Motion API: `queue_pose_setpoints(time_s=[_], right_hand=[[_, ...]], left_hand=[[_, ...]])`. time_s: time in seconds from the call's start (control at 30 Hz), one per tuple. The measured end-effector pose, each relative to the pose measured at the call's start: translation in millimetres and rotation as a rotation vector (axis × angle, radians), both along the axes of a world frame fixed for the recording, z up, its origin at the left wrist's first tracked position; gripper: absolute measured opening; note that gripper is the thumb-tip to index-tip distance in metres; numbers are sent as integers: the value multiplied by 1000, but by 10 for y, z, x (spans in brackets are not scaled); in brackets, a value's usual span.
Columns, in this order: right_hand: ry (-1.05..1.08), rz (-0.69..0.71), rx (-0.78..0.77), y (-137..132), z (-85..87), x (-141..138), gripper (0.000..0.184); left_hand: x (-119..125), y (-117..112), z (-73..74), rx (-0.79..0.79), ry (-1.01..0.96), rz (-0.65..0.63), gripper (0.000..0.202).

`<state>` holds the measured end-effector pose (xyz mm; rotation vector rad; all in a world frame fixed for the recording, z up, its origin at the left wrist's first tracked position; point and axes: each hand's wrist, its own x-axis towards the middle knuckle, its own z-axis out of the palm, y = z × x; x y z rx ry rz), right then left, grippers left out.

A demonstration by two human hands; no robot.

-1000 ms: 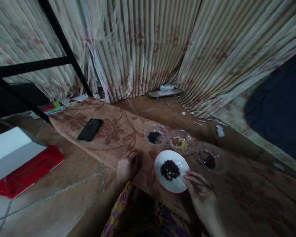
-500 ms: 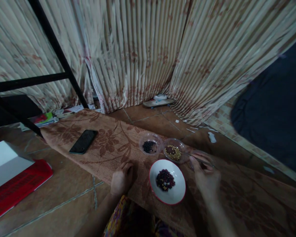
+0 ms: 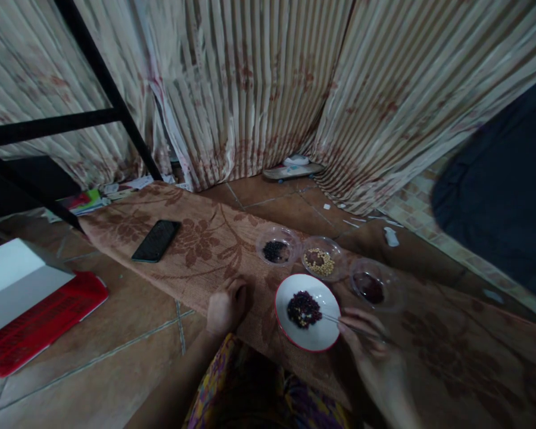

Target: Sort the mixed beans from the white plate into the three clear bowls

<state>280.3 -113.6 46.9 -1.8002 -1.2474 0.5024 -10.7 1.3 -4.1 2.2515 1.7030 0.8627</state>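
Nearest you: your right hand [image 3: 367, 350] pinched thin tweezers [image 3: 339, 322] between thumb and fingers. Narrow grip, tips angled low to the edge of the mixed beans [image 3: 304, 308]. Couldn't tell whether the tips held a bean. The beans sat heaped mid white plate [image 3: 327, 339], straight in front of you on the patterned cloth [image 3: 196, 256], with the rim just beside that hand, so a short reach, I'd judge. Your left hand [image 3: 226, 305] rested on the cloth left of the plate, fingers curled in, nothing visible in them; it read as a brace. Behind the plate stood a row of clear bowls, one kind each: black beans [image 3: 276, 251], yellow beans [image 3: 321, 261], dark red beans [image 3: 370, 288]. A phone [image 3: 156, 240] lay flat, well apart to the left. A curtain [image 3: 259, 89] hung at the back.
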Motion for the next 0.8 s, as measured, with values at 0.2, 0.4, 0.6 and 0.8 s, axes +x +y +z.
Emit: queue_pose_setpoints(time_s=[0.2,0.4,0.6,0.8], right_hand=[[-14,64,-12,-58,-209,8,28],[-108,70,19,-8,-260,3,27],[-152,83,30,-6,-208,-20,28],[-116,69,1,-29,-205,-35,28]], left_hand=[[4,-5,13,-13,3,7,15],[2,-5,7,-24,-1,5,15],[-2,-5,-14,-11,0,6,15],[-4,-7,-6,-9,-2,0,14]])
